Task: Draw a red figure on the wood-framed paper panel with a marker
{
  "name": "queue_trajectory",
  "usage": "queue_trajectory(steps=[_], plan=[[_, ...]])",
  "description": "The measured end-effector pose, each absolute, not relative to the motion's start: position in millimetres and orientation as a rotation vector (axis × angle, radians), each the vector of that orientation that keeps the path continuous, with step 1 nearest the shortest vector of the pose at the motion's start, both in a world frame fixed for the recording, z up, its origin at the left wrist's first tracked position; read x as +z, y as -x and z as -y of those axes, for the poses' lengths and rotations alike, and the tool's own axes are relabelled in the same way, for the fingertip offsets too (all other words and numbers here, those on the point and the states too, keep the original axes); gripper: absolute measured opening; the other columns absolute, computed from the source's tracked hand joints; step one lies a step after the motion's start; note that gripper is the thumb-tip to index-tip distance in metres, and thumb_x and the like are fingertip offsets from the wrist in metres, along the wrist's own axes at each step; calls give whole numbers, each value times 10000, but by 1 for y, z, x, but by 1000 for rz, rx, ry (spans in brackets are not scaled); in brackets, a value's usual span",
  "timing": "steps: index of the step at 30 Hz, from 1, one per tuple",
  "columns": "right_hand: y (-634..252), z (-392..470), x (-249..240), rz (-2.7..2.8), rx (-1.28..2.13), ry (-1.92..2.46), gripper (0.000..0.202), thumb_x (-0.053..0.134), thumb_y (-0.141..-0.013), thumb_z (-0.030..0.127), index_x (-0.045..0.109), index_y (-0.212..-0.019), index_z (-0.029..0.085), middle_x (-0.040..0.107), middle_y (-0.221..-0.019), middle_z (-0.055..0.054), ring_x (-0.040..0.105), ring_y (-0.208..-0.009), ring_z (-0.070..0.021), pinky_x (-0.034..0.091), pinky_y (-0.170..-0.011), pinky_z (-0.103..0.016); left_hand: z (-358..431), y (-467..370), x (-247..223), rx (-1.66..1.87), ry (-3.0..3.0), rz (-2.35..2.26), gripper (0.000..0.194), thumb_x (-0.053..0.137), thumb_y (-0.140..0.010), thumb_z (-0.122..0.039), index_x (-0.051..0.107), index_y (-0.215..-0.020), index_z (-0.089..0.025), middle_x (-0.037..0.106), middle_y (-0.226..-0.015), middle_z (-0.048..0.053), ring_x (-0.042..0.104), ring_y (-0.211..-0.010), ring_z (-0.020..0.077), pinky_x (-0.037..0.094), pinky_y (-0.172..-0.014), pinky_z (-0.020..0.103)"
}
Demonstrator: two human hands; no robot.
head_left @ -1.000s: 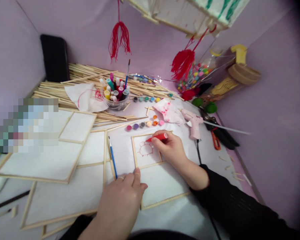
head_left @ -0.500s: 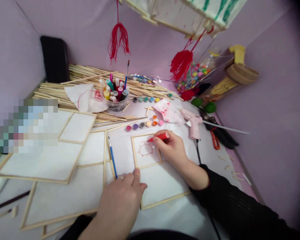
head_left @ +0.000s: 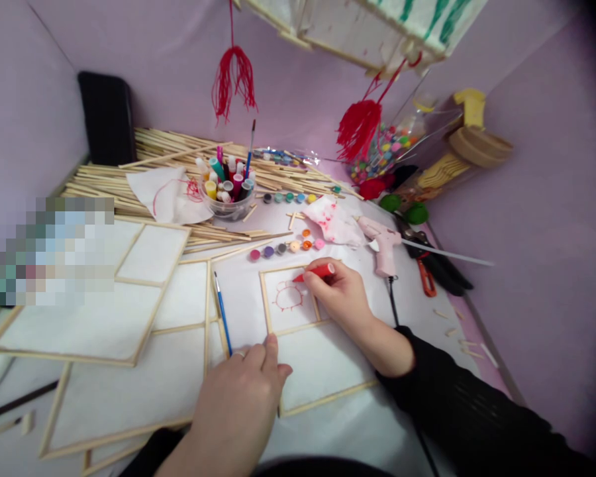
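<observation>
In the head view, my right hand (head_left: pixel 342 291) pinches a red marker pen (head_left: pixel 320 271), its tip on white paper in a wood-edged frame (head_left: pixel 322 399). A red outline drawing (head_left: pixel 289 296), rounded with small strokes around it, shows in the frame's upper left section. My left hand (head_left: pixel 246 391) lies at the frame's left edge, index finger and thumb apart, holding nothing; its other fingers are partly hidden. A blue paintbrush (head_left: pixel 222 308) lies just beyond it, the lower end reaching the fingers.
More paper-covered frames (head_left: pixel 79 324) overlap at left. Behind stand a tub of markers (head_left: pixel 231 205), thin wooden sticks (head_left: pixel 179 149) and small paint pots (head_left: pixel 282 248). A pink glue gun (head_left: pixel 385 245) and pliers (head_left: pixel 427 268) lie at right. Red tassels (head_left: pixel 360 129) hang overhead.
The view has shifted very slightly. Both hands, the marker and the drawing look the same as before.
</observation>
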State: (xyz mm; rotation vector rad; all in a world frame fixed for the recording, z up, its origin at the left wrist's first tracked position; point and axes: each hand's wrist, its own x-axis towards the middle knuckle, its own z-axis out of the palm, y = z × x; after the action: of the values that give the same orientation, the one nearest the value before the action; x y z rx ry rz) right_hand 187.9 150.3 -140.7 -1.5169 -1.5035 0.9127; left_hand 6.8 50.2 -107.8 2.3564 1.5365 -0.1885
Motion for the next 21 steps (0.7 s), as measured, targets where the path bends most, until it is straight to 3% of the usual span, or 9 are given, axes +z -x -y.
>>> queue_trajectory(steps=[21], plan=[[-191, -148, -144, 1451, 932, 1484, 24, 642, -750, 213, 645, -760, 191, 651, -705, -6, 578, -671, -153, 464, -652, -274, -48, -6, -111, -142, -2356, -1550, 330, 418, -950, -224, 590, -1211, -120, 662, -768, 65, 647, -729, 183, 490, -598, 249]])
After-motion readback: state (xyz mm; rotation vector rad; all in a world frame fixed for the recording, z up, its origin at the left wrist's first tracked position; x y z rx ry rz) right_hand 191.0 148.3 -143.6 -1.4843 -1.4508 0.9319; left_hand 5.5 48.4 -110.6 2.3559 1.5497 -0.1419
